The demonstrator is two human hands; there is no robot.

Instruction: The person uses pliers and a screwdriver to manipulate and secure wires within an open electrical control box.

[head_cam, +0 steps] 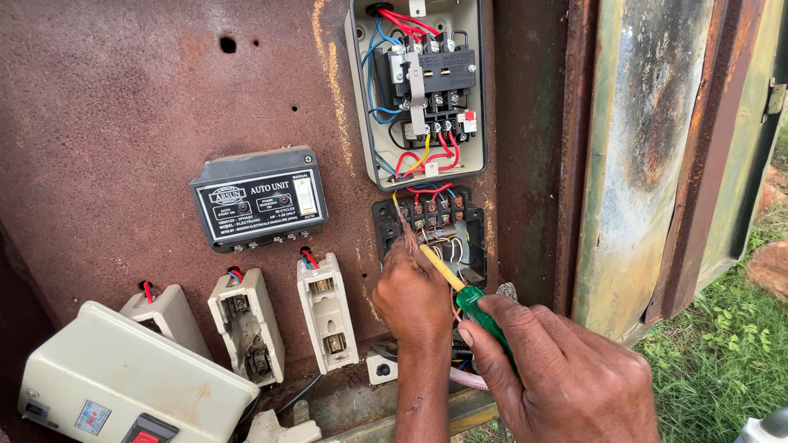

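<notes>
Right hand (566, 369) fingers grasp a green-handled screwdriver (472, 299) — left hand (413, 294) fingers pinch frayed copper wire (404, 226).

The screwdriver (469, 302) has a green handle and yellow shaft, the rusted panel (123, 107) is reddish brown, the control unit (258, 198) black, the fuse holders (327, 312) cream, the wires (408, 22) red, blue and yellow.

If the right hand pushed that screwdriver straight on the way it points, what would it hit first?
Probably the black terminal block: the right hand aims the green-handled screwdriver up-left, past the left hand, toward its wired screws. Depth is uncertain.
</notes>
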